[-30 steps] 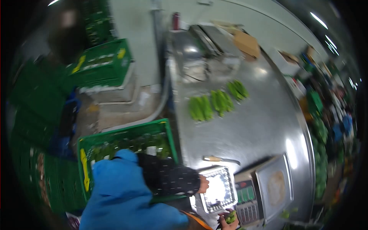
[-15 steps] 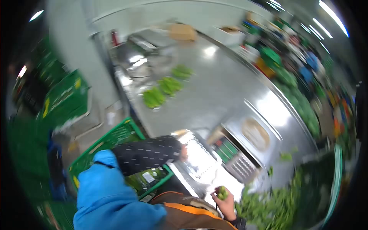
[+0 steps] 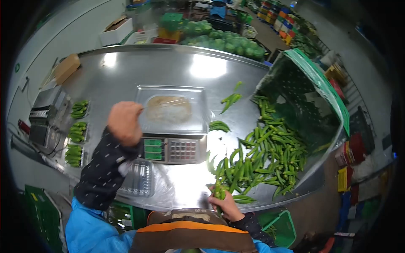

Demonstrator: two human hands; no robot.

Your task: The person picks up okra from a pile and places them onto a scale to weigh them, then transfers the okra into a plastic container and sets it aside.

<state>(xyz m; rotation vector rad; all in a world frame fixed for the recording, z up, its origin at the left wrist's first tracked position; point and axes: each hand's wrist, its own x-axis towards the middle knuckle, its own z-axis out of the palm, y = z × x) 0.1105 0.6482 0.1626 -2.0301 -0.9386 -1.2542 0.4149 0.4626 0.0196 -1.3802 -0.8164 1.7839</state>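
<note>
My left hand (image 3: 125, 123) is blurred beside the left edge of the scale's steel pan (image 3: 196, 111); its fingers look curled, but whether they hold anything is unclear. Several green okra pods (image 3: 219, 190) are gripped in my right hand (image 3: 228, 205), at the table's front edge. A large heap of okra (image 3: 274, 152) spreads to the right of the scale, out of a tipped crate lined with plastic (image 3: 344, 111). Under my left forearm lies a clear plastic tray (image 3: 141, 179). Three filled okra trays (image 3: 76, 132) stand in a row at the left.
Wrapping equipment (image 3: 46, 111) and a cardboard box (image 3: 67, 69) stand at the table's left end. Green crates (image 3: 280, 227) are below the front edge. Beyond the steel table (image 3: 126, 74) are cabbages (image 3: 223, 42) and a white box (image 3: 116, 33).
The view has swung right and levelled over the scale and okra heap. My left hand has moved from the bright front area to the scale pan's left side. Okra remains in my right hand.
</note>
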